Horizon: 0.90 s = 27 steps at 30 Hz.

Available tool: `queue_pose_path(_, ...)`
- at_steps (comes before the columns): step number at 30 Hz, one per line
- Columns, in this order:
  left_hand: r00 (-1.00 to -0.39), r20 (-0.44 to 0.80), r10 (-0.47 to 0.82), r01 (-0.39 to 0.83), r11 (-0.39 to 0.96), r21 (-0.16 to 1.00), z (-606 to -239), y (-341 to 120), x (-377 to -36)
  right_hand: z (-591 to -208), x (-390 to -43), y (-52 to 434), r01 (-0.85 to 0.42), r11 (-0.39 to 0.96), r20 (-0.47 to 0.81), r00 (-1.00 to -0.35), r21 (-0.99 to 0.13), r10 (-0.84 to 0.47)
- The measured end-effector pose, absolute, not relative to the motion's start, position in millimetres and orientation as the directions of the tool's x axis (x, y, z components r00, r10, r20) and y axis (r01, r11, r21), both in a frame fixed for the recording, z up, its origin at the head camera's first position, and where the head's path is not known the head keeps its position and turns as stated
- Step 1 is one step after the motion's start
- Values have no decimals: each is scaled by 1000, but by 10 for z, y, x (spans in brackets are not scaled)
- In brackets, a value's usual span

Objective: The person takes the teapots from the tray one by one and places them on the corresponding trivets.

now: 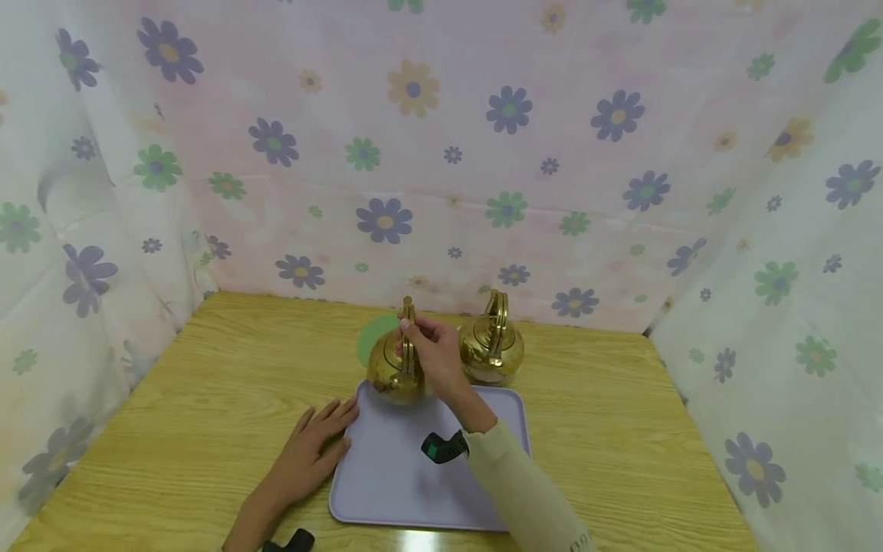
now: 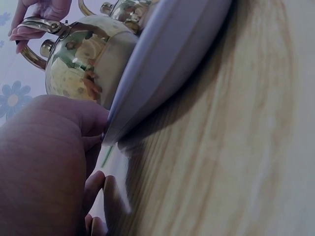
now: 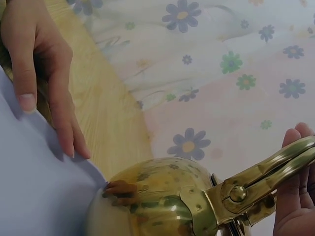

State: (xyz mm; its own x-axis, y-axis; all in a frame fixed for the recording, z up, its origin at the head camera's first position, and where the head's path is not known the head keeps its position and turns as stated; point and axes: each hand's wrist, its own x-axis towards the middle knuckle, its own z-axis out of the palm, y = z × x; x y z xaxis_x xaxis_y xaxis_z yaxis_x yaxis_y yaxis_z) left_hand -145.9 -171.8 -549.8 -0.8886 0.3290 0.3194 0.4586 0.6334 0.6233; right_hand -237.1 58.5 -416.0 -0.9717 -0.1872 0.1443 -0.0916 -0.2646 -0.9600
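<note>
Two brass kettles on a wooden table (image 1: 207, 399); the right hand (image 1: 431, 353) grips the handle of the near kettle (image 1: 393, 372) at the far edge of a lilac tray (image 1: 393, 468); the left hand (image 1: 310, 448), fingers straight, rests on the tray's left rim; the second kettle (image 1: 491, 349) stands just behind the tray.

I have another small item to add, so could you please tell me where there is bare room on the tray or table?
The tray is bare between the left hand and right sleeve. Its far edge is crowded: held kettle, second kettle, green coaster.
</note>
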Motion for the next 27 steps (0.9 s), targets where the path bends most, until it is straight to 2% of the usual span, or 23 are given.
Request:
queue_pose_path(16,-883,339,326,470,634,615,-5518,-1727,-1484,-4137,-2630,515,-132,-189,180,-947,-973,-266)
queue_pose_path(27,-881,339,330,473,630,616,-5498,-1722,-1451,-4118,-2778,421,-159,-181,197,-955,-970,-220)
